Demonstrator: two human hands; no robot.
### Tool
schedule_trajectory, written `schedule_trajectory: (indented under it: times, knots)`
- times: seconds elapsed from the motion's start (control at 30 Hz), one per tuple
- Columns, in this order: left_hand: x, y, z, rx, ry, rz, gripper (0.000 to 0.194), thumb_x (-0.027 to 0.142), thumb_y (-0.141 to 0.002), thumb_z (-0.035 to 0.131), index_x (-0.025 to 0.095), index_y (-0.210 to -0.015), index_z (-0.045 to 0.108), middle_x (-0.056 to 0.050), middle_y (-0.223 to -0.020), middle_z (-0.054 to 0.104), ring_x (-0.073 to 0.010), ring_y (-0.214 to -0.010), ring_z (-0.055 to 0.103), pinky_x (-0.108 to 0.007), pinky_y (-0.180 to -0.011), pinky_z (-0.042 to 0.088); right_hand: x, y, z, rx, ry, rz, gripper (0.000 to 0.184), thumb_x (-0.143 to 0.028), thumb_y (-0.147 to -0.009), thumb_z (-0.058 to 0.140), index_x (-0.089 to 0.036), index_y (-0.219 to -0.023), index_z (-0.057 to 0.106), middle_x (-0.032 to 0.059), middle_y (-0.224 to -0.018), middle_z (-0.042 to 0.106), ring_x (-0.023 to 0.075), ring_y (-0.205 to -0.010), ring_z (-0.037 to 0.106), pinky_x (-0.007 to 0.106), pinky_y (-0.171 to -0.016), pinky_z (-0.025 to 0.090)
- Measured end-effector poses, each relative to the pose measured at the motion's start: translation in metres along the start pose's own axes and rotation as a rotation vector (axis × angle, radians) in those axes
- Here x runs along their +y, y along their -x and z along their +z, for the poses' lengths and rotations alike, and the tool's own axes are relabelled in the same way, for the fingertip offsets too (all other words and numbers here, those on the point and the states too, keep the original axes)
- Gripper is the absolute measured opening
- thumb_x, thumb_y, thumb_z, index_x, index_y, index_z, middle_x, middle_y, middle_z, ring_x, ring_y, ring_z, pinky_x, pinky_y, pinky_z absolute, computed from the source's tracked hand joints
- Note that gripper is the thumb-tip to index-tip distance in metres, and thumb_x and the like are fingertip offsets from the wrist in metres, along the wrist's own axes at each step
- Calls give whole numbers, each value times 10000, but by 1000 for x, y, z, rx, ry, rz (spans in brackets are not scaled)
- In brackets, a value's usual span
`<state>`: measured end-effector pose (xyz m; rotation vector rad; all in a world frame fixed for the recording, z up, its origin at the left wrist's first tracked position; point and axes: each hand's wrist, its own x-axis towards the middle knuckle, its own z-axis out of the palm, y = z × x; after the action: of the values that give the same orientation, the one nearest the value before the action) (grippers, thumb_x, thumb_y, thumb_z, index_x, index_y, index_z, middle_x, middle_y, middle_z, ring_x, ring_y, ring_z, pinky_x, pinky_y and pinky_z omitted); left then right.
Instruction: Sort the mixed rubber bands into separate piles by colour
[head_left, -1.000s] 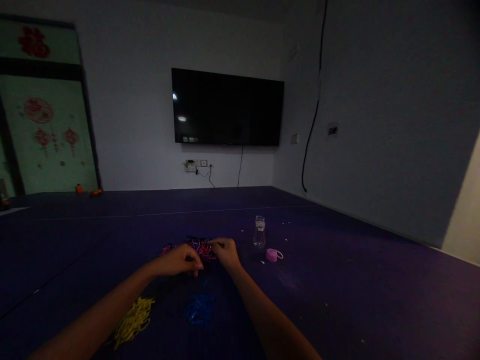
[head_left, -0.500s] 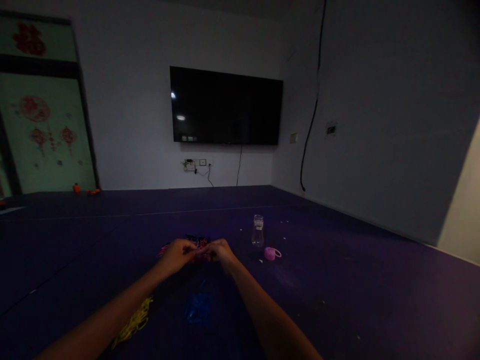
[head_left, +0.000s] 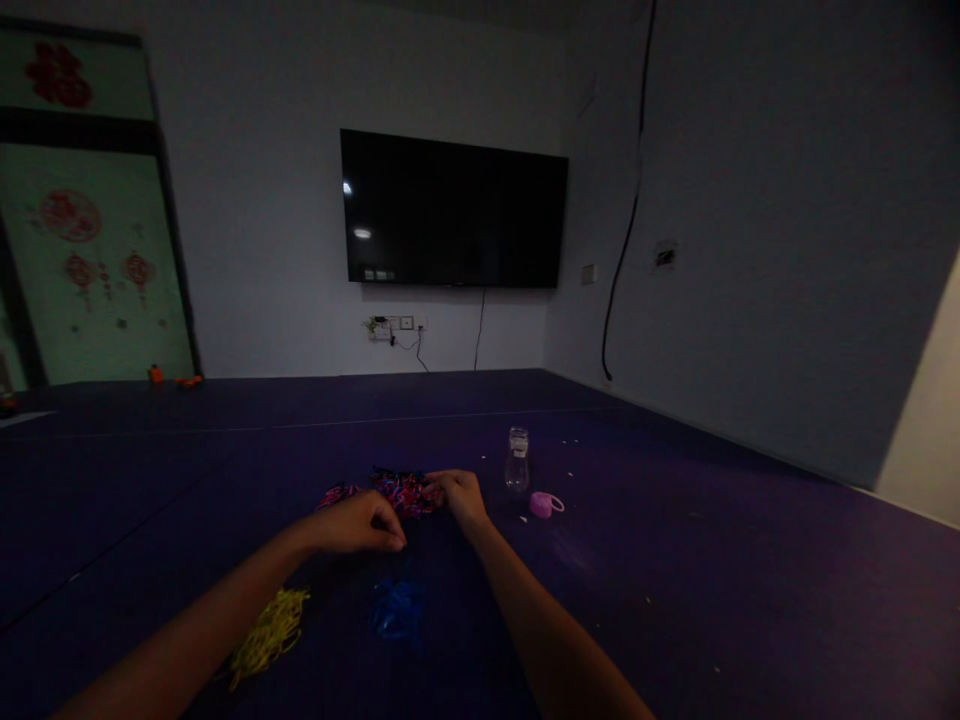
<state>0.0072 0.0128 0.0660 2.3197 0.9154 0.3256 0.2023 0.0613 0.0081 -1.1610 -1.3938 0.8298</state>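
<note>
A loose pile of thin, multicoloured bands [head_left: 409,494], mostly pink, red and dark, lies on the purple surface ahead of me. My right hand [head_left: 459,494] reaches onto the pile's right side, fingers stretched out and apart among the bands. Closer to me, my left hand [head_left: 360,524] is closed in a pinch just in front of the pile; whatever is between its fingertips is too small and dark to make out. A heap of blue bands [head_left: 397,608] lies below the left fingertips. Beside my left forearm is a heap of yellow bands [head_left: 271,632].
Right of my right hand stands a clear bottle [head_left: 517,462], uncapped, with a pink looped cap [head_left: 541,505] beside it. Small white scraps are scattered around them. Orange objects [head_left: 187,381] sit at the far left edge. A television [head_left: 454,210] hangs on the wall.
My hands were together over the pile, fingertips meeting. They have parted: the left came down toward me, still pinched, while the right moved slightly right and onto the multicoloured bands.
</note>
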Motion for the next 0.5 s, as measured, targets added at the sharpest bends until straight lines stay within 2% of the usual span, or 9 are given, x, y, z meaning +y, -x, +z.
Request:
schedule_trajectory:
  times: [0.07, 0.13, 0.23, 0.33, 0.5]
  knots:
    - [-3, -5, 8, 57, -55, -34, 183, 266, -764, 608, 162, -865, 720, -53, -867, 727, -211, -804, 641, -265, -705, 448, -1, 2, -4, 81, 130, -37, 317, -218, -722, 433, -160, -853, 716, 68, -790, 715, 175, -675, 629, 249, -603, 457]
    - [-5, -9, 19, 134, -148, -67, 179, 194, -769, 559, 173, -864, 709, -43, -892, 719, -205, -835, 632, -273, -745, 442, -3, 6, -8, 158, 374, -109, 293, -219, -740, 462, -205, -880, 719, 51, -872, 716, 186, -798, 642, 257, -705, 458]
    - [-3, -12, 32, 175, -217, -89, 213, 146, -775, 513, 174, -884, 694, -44, -951, 699, -191, -881, 615, -270, -789, 432, -9, 11, -11, 175, 598, -154, 292, -206, -767, 472, -237, -925, 716, 31, -906, 716, 176, -851, 645, 234, -747, 443]
    - [2, -12, 38, 120, -171, -104, 227, 122, -762, 501, 164, -885, 687, -41, -913, 695, -178, -832, 619, -249, -740, 443, -11, 13, -11, 167, 643, -163, 296, -194, -781, 471, -243, -946, 713, 22, -912, 717, 167, -850, 648, 218, -742, 437]
    - [8, -11, 36, -87, 8, -84, 191, 145, -766, 498, 149, -791, 687, -22, -743, 684, -144, -623, 588, -210, -565, 430, -9, 12, -12, 204, 635, -146, 292, -196, -793, 467, -237, -941, 715, 24, -896, 719, 164, -841, 648, 213, -735, 434]
